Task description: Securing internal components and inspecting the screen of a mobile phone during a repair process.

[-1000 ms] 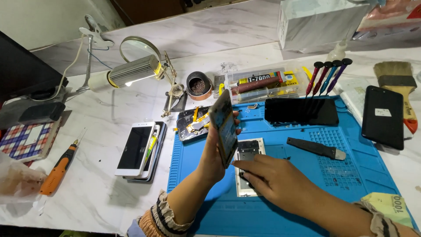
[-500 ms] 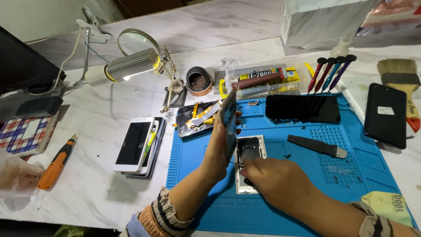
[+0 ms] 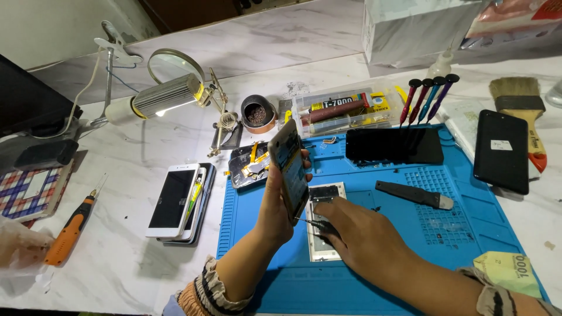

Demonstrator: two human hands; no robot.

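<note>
The left hand (image 3: 275,202) is wrapped around a phone panel (image 3: 290,169), holding it upright on its edge above the blue mat (image 3: 468,234), fingers curled behind it and thumb at the front. The right hand (image 3: 366,237) lies palm down on the mat just right of the left, its fingers pinched on thin tweezers (image 3: 310,222) whose tips reach toward the panel's lower edge. Under the right hand's fingers a white phone frame (image 3: 319,248) lies flat on the mat, partly covered. Near the mat's far left corner sits a tray of small parts (image 3: 249,167). Further right on the mat lie a black screen (image 3: 393,145) at the far edge and a dark flat tool (image 3: 414,194) near the middle. Off the mat's left edge a stack of phones (image 3: 175,202) rests on the marble table (image 3: 117,275), with an orange screwdriver (image 3: 67,234) further left. Beyond the mat's far edge stand a lamp (image 3: 164,96) and a clear box (image 3: 345,111). Right of the mat lie a black phone (image 3: 502,151) and a brush (image 3: 521,108).
</note>
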